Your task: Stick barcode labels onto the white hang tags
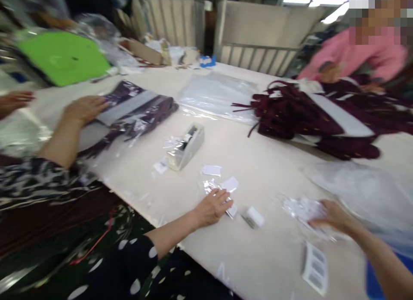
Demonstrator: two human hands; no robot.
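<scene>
My left hand rests on the table with its fingers spread over white tags and a bit of shiny clear plastic. Another white tag lies just beyond the fingertips. Over on the right, my right hand is closed on a bunch of small clear plastic packets with white pieces in them, blurred by motion. Between the hands sits a small white block, like a stack of labels. Below my right hand lies a sheet of printed labels.
A tape dispenser stands mid-table. Behind it lie clear plastic bags and dark red garments. At left, another person's hand touches a bagged garment. A person in pink handles garments across the table.
</scene>
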